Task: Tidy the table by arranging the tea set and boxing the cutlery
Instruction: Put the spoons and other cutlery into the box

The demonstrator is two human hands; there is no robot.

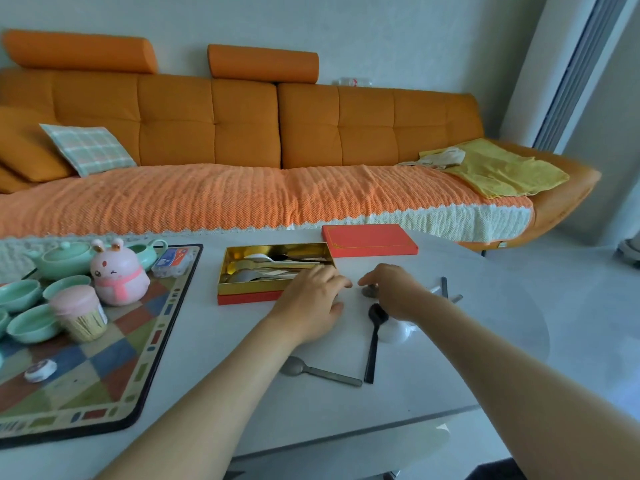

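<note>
Just right of the gold-lined red cutlery box [249, 296], your left hand [311, 299] rests open and empty; your right hand [391, 289] pinches a small grey metal utensil [369, 292].

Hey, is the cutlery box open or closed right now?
Open. The cutlery box shows its gold inside with cutlery in it, and its red lid lies apart behind it.
</note>
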